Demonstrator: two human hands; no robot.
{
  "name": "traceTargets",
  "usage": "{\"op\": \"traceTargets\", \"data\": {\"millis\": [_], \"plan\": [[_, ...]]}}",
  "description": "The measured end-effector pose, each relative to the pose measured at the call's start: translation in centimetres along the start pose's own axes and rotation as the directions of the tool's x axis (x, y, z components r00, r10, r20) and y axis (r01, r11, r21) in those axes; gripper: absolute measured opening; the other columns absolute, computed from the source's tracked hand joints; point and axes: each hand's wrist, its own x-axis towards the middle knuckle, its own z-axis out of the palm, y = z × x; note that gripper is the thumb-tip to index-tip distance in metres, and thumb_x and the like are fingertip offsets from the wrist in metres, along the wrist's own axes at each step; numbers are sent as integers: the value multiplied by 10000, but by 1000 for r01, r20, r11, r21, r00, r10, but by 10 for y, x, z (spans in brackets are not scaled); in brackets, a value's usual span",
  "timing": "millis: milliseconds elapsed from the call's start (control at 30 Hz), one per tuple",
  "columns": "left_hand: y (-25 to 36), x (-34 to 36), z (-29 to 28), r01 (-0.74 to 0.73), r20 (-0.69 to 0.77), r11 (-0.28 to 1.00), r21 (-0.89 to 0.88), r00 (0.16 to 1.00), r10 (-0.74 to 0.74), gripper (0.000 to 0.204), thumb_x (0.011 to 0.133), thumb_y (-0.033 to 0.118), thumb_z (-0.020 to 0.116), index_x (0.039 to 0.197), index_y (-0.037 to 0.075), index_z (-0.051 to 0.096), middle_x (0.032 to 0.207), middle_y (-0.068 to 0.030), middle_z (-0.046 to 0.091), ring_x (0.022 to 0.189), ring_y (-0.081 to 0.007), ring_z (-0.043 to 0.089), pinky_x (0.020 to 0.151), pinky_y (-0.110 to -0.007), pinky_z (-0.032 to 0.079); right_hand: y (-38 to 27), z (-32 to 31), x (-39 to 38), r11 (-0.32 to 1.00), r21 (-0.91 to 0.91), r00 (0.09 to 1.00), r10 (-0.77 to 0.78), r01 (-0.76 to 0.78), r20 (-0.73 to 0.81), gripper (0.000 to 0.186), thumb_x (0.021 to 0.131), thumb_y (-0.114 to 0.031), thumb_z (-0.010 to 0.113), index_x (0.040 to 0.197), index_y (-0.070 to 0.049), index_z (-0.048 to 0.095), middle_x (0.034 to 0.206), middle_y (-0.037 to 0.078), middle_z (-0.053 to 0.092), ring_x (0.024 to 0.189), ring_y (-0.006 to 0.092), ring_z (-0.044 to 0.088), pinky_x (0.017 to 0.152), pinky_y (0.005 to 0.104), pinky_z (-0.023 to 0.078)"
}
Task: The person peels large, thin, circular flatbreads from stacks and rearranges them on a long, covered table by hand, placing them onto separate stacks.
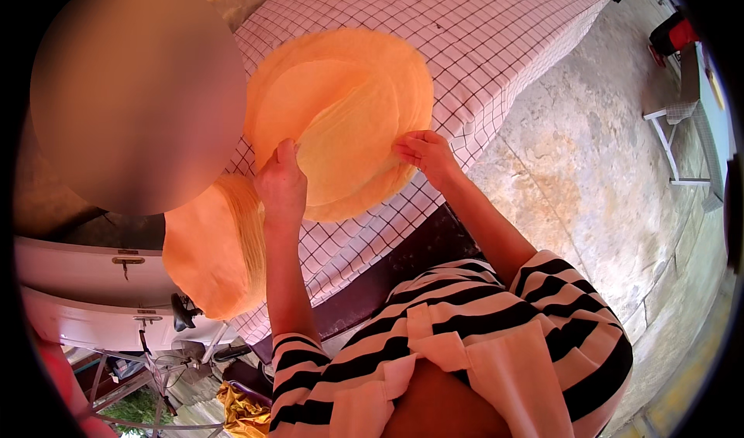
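Note:
A pile of thin, round, pale-orange sheets [341,74] lies on a checked cloth [496,43]. At its left side my left hand [280,176] is closed, pinching the edge of an upper sheet, which shows a pale, layered fold across the middle. My right hand [425,154] pinches the pile's right edge, fingertips together; exactly how many layers it holds I cannot tell. A second stack of similar sheets [203,256], with wavy layered edges, sits to the lower left beside my left forearm.
A large blurred patch hides the upper left. White panels with latches [85,267] and a bicycle seat [183,314] are at the lower left, near yellow crumpled fabric [244,411]. Stained concrete floor [566,167] runs along the right, with another table [697,105] at the far edge.

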Motion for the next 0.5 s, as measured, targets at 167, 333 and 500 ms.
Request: {"op": "traceTargets", "data": {"millis": [167, 333, 500], "plan": [[-73, 89, -60, 144, -257, 953, 268, 964, -74, 132, 857, 66, 509, 979, 86, 556, 790, -139, 624, 655, -306, 604, 529, -349, 476, 6, 23, -2, 997, -73, 1000, -5, 5, 9, 157, 809, -67, 553, 896, 41, 480, 813, 86, 565, 696, 147, 564, 643, 263, 482], [-36, 89, -79, -79, -445, 924, 375, 859, 254, 221, 744, -54, 532, 952, 22, 537, 816, -108, 626, 665, -283, 609, 549, -348, 491, -8, 35, 3, 940, -338, 992, -77, 37, -104, 157, 794, -68, 552, 874, 28, 457, 731, 54, 530, 602, 114, 516, 521, 242, 422], [0, 1, -1, -252, -116, 959, 133, 957, 267, 265, 688, -44, 539, 949, -4, 524, 870, -138, 607, 734, -264, 593, 634, -338, 487, 5, 41, 12, 945, -328, 993, -58, 23, -99, 198, 805, -128, 573, 920, 6, 485, 784, 67, 587, 657, 128, 579, 550, 245, 460]]}}
